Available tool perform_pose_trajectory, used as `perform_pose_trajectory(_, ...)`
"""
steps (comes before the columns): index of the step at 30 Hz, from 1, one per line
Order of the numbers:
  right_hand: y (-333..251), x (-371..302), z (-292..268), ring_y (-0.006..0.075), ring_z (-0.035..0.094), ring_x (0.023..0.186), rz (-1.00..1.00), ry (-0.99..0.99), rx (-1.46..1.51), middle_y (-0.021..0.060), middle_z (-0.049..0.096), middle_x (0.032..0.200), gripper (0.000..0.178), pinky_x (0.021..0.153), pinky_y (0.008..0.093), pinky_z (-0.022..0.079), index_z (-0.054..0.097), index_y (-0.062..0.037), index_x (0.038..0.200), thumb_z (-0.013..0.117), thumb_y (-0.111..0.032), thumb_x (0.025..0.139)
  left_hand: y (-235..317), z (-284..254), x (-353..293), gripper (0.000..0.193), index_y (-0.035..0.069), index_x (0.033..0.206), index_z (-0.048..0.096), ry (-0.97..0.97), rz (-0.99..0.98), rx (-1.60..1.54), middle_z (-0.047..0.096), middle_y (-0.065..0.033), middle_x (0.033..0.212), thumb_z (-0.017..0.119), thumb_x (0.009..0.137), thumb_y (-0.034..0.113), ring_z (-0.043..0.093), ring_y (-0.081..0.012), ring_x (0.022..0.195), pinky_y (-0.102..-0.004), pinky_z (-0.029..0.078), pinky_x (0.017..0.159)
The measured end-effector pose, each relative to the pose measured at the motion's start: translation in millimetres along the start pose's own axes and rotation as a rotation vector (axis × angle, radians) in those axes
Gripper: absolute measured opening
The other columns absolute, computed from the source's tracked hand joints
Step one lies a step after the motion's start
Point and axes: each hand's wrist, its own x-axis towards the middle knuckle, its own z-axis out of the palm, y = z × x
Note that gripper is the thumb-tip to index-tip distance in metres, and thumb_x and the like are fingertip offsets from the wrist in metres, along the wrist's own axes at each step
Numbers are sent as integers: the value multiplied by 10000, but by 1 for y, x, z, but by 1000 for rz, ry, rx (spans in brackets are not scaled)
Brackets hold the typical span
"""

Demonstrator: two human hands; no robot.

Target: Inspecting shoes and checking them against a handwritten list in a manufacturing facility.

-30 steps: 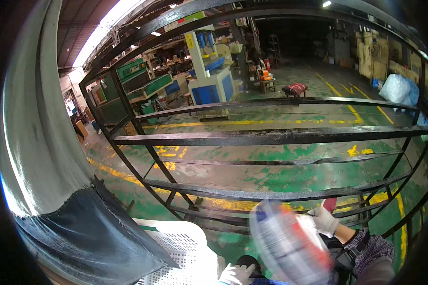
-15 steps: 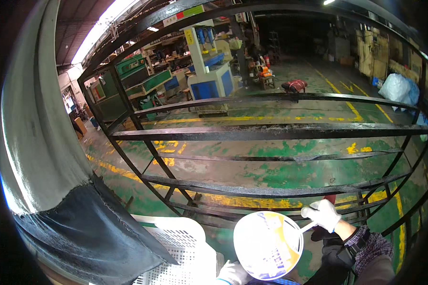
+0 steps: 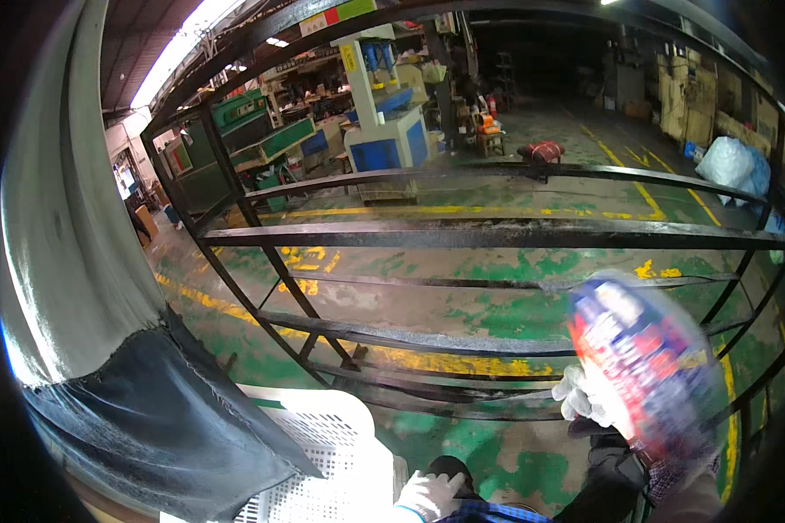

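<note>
My right hand (image 3: 587, 399), in a white glove, is closed around a hand fan held at the right. The hand fan (image 3: 641, 349) has a broad rounded face printed in dark blue, red and white, smeared by motion. It covers part of my right forearm; its handle is hidden. Low in the middle, my left hand (image 3: 429, 495), also white-gloved, lies with its fingers stretched out on dark and blue checked cloth at my lap. Nothing shows in it. A white perforated plastic basket (image 3: 371, 462) stands just left of that hand.
A black metal frame rack (image 3: 497, 234) spans the view in front of me. Grey and dark cloth (image 3: 157, 418) hangs at the left, over part of the basket. Beyond stand a white and blue machine (image 3: 384, 144), a small stool (image 3: 542, 153) and plastic bags (image 3: 733, 166).
The hand fan has swung up and right, from low in front of me to across my right forearm. Its printed dark face now shows. My left hand stays low.
</note>
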Motion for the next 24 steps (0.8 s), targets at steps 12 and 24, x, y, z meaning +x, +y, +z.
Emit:
perform_pose_trajectory(12, -11, -9, 1, 187, 589, 533, -74, 32, 9, 98, 638, 651, 394, 474, 324, 456, 688, -10, 827, 671, -389, 933, 18, -67, 0, 361, 74, 1071, 645, -159, 16, -35, 708, -150, 967, 632, 805, 318, 680, -320, 974, -475, 467, 899)
perform_pose_trajectory(24, 6, 4, -3, 254, 572, 433, -123, -137, 199, 107, 603, 617, 468, 440, 373, 483, 632, 7, 731, 539, -367, 995, 7, -64, 9, 660, 133, 1429, 457, -360, 46, 68, 674, -157, 1171, 628, 883, 462, 667, -336, 1073, -488, 479, 950)
